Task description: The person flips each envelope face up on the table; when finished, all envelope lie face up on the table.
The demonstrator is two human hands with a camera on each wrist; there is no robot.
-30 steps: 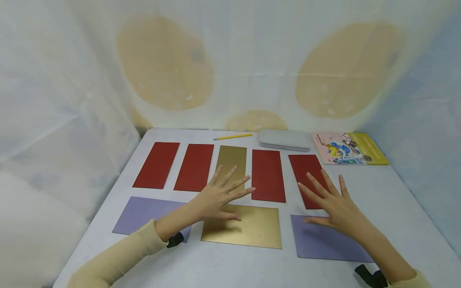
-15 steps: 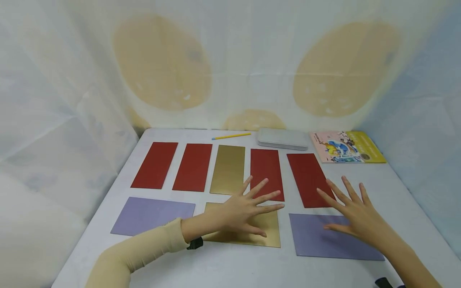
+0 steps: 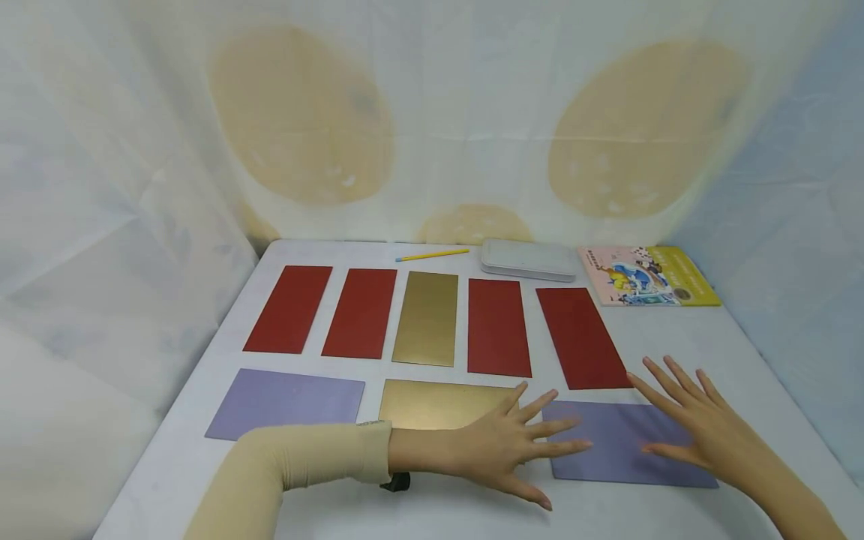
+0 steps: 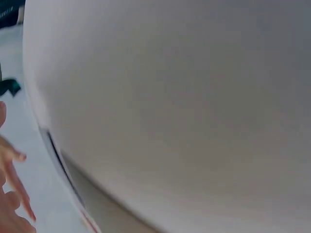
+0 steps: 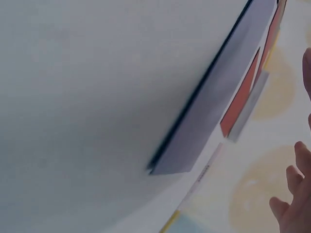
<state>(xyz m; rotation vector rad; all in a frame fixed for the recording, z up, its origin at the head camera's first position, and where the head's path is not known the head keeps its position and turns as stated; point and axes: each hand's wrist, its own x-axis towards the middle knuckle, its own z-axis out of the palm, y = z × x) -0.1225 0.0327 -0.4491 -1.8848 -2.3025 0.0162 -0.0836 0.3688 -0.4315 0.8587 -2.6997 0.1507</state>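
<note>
My left hand hovers with spread, straight fingers in the head view. It lies over the gap between the near gold rectangular board and the right purple board. My right hand is spread too, above that purple board's right end. Neither hand holds anything. Whether either hand touches a board cannot be told. Behind them stands a row of upright-laid boards: the far gold board, with two red boards on each side, such as the red board and the rightmost red board.
At left lies another purple board. Along the far edge rest a yellow pencil, a flat white case and a picture booklet. Fabric curtains enclose the white table at the back and sides.
My left hand has moved right and nearer, off the far gold board and across the near one. My right hand has shifted right and slightly nearer. The boards stay where they were.
</note>
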